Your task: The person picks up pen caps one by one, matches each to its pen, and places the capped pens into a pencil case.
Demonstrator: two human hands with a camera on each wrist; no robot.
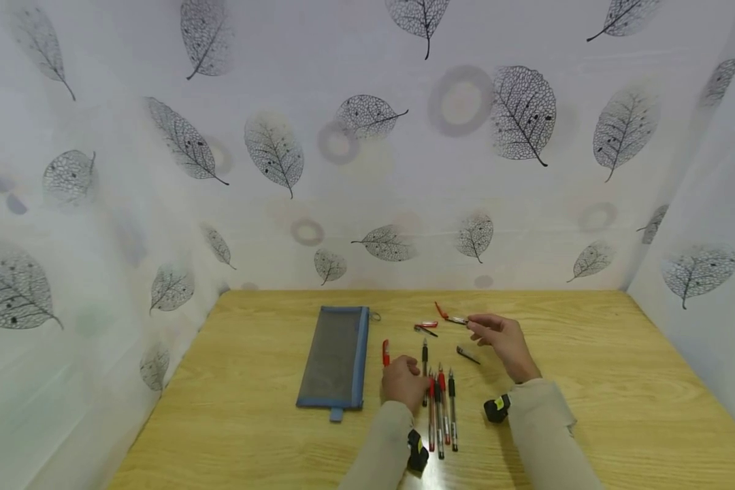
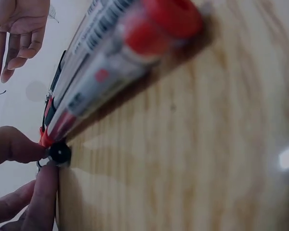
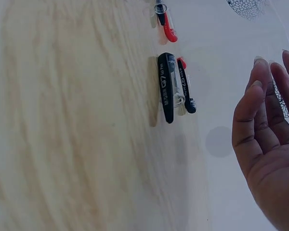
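Note:
My left hand is low over the table at the left of a row of uncapped red and black gel pens. In the left wrist view, its thumb and index finger pinch a black round pen end. Red-ended clear pens lie close beside it. My right hand hovers near a black pen cap, fingers loosely bent. In the right wrist view, nothing shows between its fingers, and black caps lie apart from it.
A blue-edged mesh zip pouch lies left of the pens. Loose caps are scattered behind them: a red cap, another red cap and a black cap. A leaf-patterned white curtain stands behind the wooden table.

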